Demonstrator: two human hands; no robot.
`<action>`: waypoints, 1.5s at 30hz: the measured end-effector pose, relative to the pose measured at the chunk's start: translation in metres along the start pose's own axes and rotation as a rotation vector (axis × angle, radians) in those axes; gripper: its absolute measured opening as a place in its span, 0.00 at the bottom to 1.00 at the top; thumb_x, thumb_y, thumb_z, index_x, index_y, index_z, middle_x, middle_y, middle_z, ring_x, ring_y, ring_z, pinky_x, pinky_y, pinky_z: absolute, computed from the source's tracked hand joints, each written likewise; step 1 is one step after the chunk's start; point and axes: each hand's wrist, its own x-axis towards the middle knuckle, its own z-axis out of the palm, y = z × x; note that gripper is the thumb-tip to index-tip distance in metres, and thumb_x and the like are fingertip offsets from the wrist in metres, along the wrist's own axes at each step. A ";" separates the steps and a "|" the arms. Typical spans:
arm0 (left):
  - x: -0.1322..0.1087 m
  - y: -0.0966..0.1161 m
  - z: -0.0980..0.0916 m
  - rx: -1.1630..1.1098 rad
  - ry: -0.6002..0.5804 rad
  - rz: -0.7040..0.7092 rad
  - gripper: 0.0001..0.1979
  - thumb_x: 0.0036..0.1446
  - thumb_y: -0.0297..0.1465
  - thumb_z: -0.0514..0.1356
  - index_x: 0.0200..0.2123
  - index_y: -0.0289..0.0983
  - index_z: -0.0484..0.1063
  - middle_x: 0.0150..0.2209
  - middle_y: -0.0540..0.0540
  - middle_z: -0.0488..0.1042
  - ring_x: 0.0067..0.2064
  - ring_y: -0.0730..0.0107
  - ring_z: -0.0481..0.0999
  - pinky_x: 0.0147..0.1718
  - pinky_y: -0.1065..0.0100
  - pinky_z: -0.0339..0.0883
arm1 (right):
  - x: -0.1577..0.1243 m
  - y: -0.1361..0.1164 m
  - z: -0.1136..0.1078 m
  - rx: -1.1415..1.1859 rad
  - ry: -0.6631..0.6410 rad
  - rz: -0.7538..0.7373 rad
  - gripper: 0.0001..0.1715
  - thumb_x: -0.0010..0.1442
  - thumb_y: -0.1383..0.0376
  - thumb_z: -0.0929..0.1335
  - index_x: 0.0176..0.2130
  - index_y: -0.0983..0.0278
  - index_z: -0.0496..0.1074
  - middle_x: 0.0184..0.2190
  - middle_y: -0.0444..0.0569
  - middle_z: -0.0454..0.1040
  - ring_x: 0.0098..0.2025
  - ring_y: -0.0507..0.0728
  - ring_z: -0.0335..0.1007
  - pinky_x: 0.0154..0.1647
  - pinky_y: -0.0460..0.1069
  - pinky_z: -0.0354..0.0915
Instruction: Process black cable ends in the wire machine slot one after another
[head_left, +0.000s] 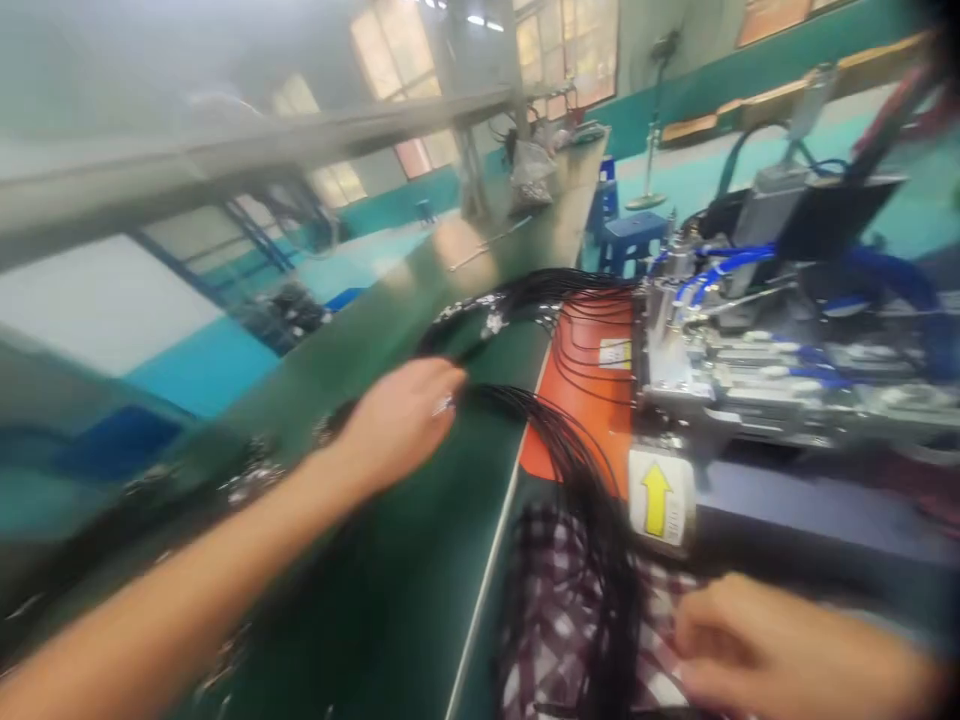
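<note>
Left of the orange sheet (604, 400), the left hand (405, 415) is gripping black cables (592, 500).
Below it, they are draping over checked cloth (541, 590); to its lower right, the right hand (750, 640) is hanging half-curled, too blurred to tell if holding anything. Hard pulling could tangle the cables with the upper wire bundle (551, 285).

Thin black wires (619, 600), gathered in a thick bundle, curve from the left hand (405, 415) over the edge of the green bench (420, 560) and hang downward. A second black bundle (547, 285) arcs along the bench, carrying shiny silvery bits (possibly metal ends; blur obscures them).
</note>
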 end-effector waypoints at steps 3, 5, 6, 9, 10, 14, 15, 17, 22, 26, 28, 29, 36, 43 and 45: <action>0.040 0.008 0.086 0.030 -0.178 0.197 0.33 0.49 0.14 0.53 0.60 0.34 0.61 0.64 0.38 0.60 0.66 0.54 0.57 0.64 0.52 0.49 | 0.007 0.036 0.055 0.283 -0.057 0.060 0.30 0.44 0.58 0.75 0.48 0.64 0.77 0.49 0.58 0.77 0.52 0.69 0.71 0.55 0.58 0.65; 0.063 0.011 0.128 0.038 -0.227 0.266 0.36 0.43 0.13 0.53 0.58 0.34 0.62 0.59 0.38 0.66 0.63 0.54 0.61 0.64 0.49 0.47 | 0.029 0.043 0.085 0.527 -0.036 0.022 0.45 0.40 0.58 0.77 0.56 0.67 0.69 0.55 0.59 0.71 0.60 0.70 0.62 0.62 0.60 0.57; 0.073 0.011 0.141 0.042 -0.248 0.289 0.33 0.42 0.14 0.53 0.55 0.34 0.65 0.53 0.38 0.71 0.59 0.54 0.66 0.62 0.49 0.50 | 0.042 0.042 0.099 0.658 -0.047 -0.030 0.53 0.38 0.58 0.78 0.60 0.67 0.64 0.57 0.59 0.68 0.59 0.70 0.62 0.61 0.60 0.59; 0.090 0.005 0.152 0.042 -0.291 0.328 0.18 0.40 0.17 0.54 0.37 0.36 0.70 0.35 0.42 0.74 0.42 0.57 0.74 0.48 0.56 0.65 | 0.070 0.030 0.126 0.877 -0.068 -0.057 0.53 0.36 0.55 0.79 0.58 0.65 0.64 0.52 0.57 0.71 0.52 0.68 0.68 0.55 0.62 0.65; 0.094 0.003 0.146 0.036 -0.294 0.333 0.14 0.41 0.19 0.54 0.32 0.36 0.69 0.32 0.44 0.72 0.38 0.58 0.73 0.42 0.59 0.66 | 0.073 0.023 0.129 0.901 -0.048 -0.073 0.50 0.37 0.56 0.79 0.57 0.64 0.65 0.53 0.56 0.71 0.54 0.67 0.66 0.57 0.61 0.62; 0.106 -0.009 0.099 -0.023 -0.280 0.366 0.07 0.43 0.22 0.51 0.27 0.39 0.63 0.28 0.48 0.67 0.33 0.65 0.69 0.33 0.67 0.62 | 0.059 -0.012 0.113 1.173 -0.153 -0.248 0.25 0.50 0.56 0.75 0.46 0.62 0.71 0.50 0.53 0.74 0.53 0.62 0.69 0.59 0.59 0.59; 0.111 -0.015 0.085 -0.032 -0.276 0.372 0.06 0.42 0.23 0.51 0.26 0.39 0.62 0.28 0.49 0.67 0.32 0.66 0.69 0.32 0.68 0.61 | 0.053 -0.023 0.104 1.347 -0.224 -0.245 0.21 0.54 0.55 0.73 0.43 0.62 0.70 0.42 0.51 0.78 0.48 0.61 0.73 0.56 0.59 0.62; 0.123 -0.034 0.065 -0.037 -0.275 0.376 0.07 0.42 0.23 0.51 0.27 0.39 0.61 0.27 0.49 0.65 0.31 0.66 0.68 0.32 0.68 0.61 | 0.044 -0.044 0.085 1.628 -0.378 -0.210 0.21 0.57 0.52 0.71 0.46 0.61 0.69 0.29 0.45 0.77 0.38 0.61 0.77 0.49 0.60 0.67; 0.147 -0.080 0.086 0.357 -0.431 0.200 0.14 0.44 0.24 0.53 0.36 0.36 0.70 0.37 0.41 0.72 0.43 0.53 0.73 0.44 0.58 0.65 | 0.042 -0.054 0.067 1.639 -0.064 0.201 0.35 0.62 0.39 0.59 0.53 0.60 0.70 0.55 0.55 0.72 0.58 0.62 0.67 0.62 0.60 0.55; 0.133 -0.065 0.131 0.386 -0.424 0.164 0.34 0.44 0.22 0.54 0.59 0.30 0.60 0.58 0.28 0.63 0.61 0.41 0.60 0.58 0.38 0.49 | 0.039 -0.021 0.085 1.332 0.018 0.425 0.45 0.51 0.37 0.68 0.57 0.62 0.67 0.63 0.58 0.64 0.65 0.64 0.56 0.66 0.59 0.48; 0.117 -0.044 0.139 0.331 -0.461 0.265 0.42 0.44 0.22 0.56 0.65 0.37 0.51 0.66 0.36 0.54 0.67 0.51 0.53 0.64 0.46 0.43 | 0.036 -0.012 0.091 1.245 0.035 0.398 0.46 0.48 0.38 0.70 0.57 0.62 0.67 0.63 0.57 0.63 0.66 0.64 0.55 0.67 0.58 0.46; 0.109 -0.034 0.139 0.281 -0.496 0.344 0.43 0.44 0.22 0.56 0.66 0.41 0.49 0.67 0.41 0.53 0.67 0.56 0.52 0.65 0.49 0.42 | 0.036 -0.010 0.092 1.238 0.031 0.365 0.46 0.48 0.38 0.71 0.56 0.62 0.68 0.63 0.56 0.64 0.66 0.64 0.55 0.67 0.58 0.47; 0.087 -0.032 0.137 -0.119 -0.486 0.556 0.30 0.56 0.26 0.53 0.63 0.41 0.57 0.65 0.41 0.59 0.65 0.57 0.58 0.65 0.50 0.45 | 0.063 -0.042 0.089 1.363 -0.078 0.054 0.37 0.50 0.50 0.75 0.55 0.61 0.67 0.55 0.54 0.71 0.58 0.64 0.66 0.60 0.58 0.59; 0.101 -0.013 0.175 -0.321 -0.167 0.343 0.23 0.64 0.27 0.45 0.61 0.38 0.59 0.57 0.39 0.66 0.59 0.59 0.63 0.61 0.49 0.51 | 0.054 -0.062 0.067 1.317 0.115 0.115 0.18 0.61 0.52 0.68 0.40 0.64 0.70 0.38 0.51 0.78 0.37 0.56 0.74 0.45 0.54 0.69; 0.101 -0.002 0.179 -0.305 -0.182 0.361 0.23 0.64 0.27 0.46 0.61 0.39 0.58 0.58 0.39 0.66 0.59 0.59 0.63 0.62 0.46 0.49 | 0.047 -0.056 0.067 1.263 0.131 0.163 0.21 0.61 0.49 0.66 0.41 0.64 0.70 0.39 0.52 0.78 0.37 0.57 0.74 0.43 0.54 0.69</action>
